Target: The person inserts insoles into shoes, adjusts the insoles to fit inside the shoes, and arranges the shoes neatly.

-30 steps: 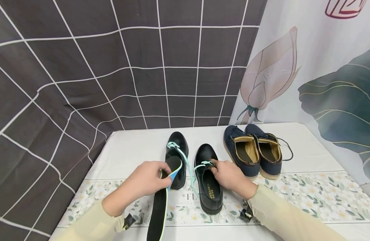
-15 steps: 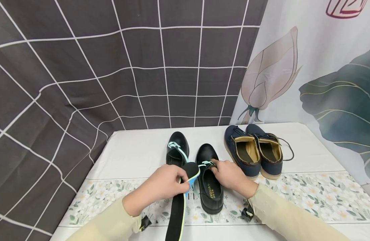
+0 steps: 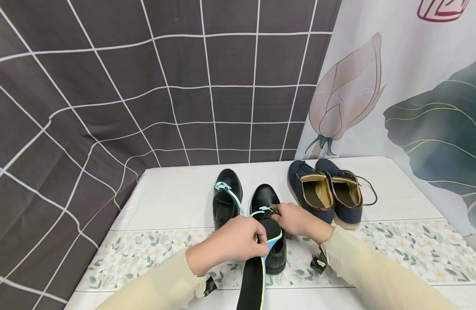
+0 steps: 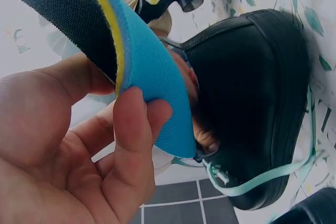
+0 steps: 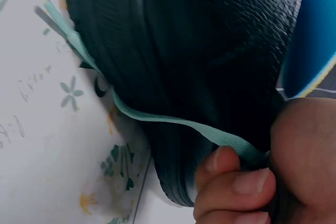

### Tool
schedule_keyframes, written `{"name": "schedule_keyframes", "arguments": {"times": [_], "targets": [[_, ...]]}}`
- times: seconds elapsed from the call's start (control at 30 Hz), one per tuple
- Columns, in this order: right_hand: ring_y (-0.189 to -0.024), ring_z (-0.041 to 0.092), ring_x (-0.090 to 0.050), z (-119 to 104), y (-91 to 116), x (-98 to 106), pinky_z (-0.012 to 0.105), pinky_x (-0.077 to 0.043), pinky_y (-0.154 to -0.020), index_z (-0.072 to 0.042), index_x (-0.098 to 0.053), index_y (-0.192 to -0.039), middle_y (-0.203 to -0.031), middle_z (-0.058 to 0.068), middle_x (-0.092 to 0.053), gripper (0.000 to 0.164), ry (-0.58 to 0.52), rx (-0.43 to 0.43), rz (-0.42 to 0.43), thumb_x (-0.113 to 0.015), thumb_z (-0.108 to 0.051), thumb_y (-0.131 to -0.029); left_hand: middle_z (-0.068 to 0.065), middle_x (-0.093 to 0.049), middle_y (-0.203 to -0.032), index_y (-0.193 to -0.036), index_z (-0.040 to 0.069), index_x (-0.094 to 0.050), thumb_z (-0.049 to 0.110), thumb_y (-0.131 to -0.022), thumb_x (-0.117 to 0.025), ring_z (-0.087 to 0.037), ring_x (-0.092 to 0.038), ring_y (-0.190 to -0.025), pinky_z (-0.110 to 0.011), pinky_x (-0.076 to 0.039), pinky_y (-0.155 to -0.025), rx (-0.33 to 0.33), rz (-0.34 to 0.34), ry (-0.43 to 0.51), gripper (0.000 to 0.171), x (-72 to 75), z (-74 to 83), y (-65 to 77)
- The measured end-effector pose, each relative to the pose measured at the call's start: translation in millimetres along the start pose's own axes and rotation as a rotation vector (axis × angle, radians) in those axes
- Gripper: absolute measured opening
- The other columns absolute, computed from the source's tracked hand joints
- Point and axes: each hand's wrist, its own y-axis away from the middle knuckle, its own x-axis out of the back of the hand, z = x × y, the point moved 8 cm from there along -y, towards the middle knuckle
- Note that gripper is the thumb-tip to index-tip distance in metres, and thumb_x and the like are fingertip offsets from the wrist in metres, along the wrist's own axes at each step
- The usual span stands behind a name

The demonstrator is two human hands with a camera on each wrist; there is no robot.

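My left hand [image 3: 239,239] pinches a black insole [image 3: 252,282] near its front end, with fingers and thumb on opposite faces. The left wrist view shows its bright blue underside [image 4: 157,72] and yellow edge. The insole's front end lies over the opening of the right-hand black shoe [image 3: 264,196], partly covering it. My right hand [image 3: 298,220] grips that shoe at the upper by its mint-green lace [image 5: 178,120]; some of the fingers are inside the opening. Just left stands the matching black shoe [image 3: 227,178], its rear partly hidden behind my left hand.
Two navy shoes, one left [image 3: 309,189] and one right [image 3: 340,191], stand at the back right, a dark lace trailing from them. The white table cloth [image 3: 176,193] has a floral band. A dark grid curtain [image 3: 176,86] hangs behind.
My left hand has carried the insole rightward, from beside the left black shoe to over the right one's opening. The right hand keeps its grip in place.
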Motion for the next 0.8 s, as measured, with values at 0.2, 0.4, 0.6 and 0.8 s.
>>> {"name": "schedule_keyframes", "arguments": {"times": [0.2, 0.4, 0.6, 0.8], "targets": [[-0.067, 0.017, -0.061, 0.5, -1.3, 0.9, 0.038, -0.05, -0.074, -0.001, -0.053, -0.143, -0.088, 0.011, -0.074, 0.047, -0.051, 0.024, -0.076, -0.051, -0.028, -0.105, 0.013, -0.048, -0.048, -0.06, 0.028, -0.063, 0.021, -0.083, -0.066, -0.006, -0.045, -0.047, -0.02, -0.037, -0.048, 0.011, -0.038, -0.015, 0.024, -8.8, -0.6, -9.9], [-0.043, 0.009, -0.049, 2.9, 0.1, -0.4, 0.026, -0.044, -0.05, -0.009, -0.054, -0.144, -0.055, -0.001, -0.058, 0.043, -0.181, 0.048, -0.163, -0.049, -0.027, -0.105, 0.012, -0.028, -0.043, -0.048, 0.025, -0.038, 0.019, -0.081, -0.064, -0.007, -0.029, -0.04, -0.021, -0.025, -0.043, 0.047, -0.073, -0.043, 0.043, -10.8, 1.3, -16.2], [-0.031, 0.005, -0.035, 3.2, 2.8, -0.3, 0.022, -0.034, -0.037, -0.007, -0.048, -0.148, -0.04, -0.009, -0.042, 0.046, -0.273, 0.053, -0.211, -0.047, -0.025, -0.105, 0.011, -0.02, -0.042, -0.045, 0.023, -0.029, 0.017, -0.081, -0.063, -0.007, -0.019, -0.038, -0.021, -0.019, -0.042, 0.06, -0.102, -0.106, 0.05, -13.1, 7.8, -24.0], [-0.027, 0.004, -0.03, 3.4, 3.5, -3.3, 0.022, -0.03, -0.033, -0.001, -0.039, -0.151, -0.037, -0.01, -0.039, 0.053, -0.321, 0.044, -0.235, -0.044, -0.024, -0.104, 0.011, -0.023, -0.04, -0.042, 0.023, -0.032, 0.021, -0.082, -0.065, -0.008, -0.024, -0.038, -0.023, -0.024, -0.042, 0.069, -0.108, -0.175, 0.052, -14.0, 9.6, -33.6]]}}
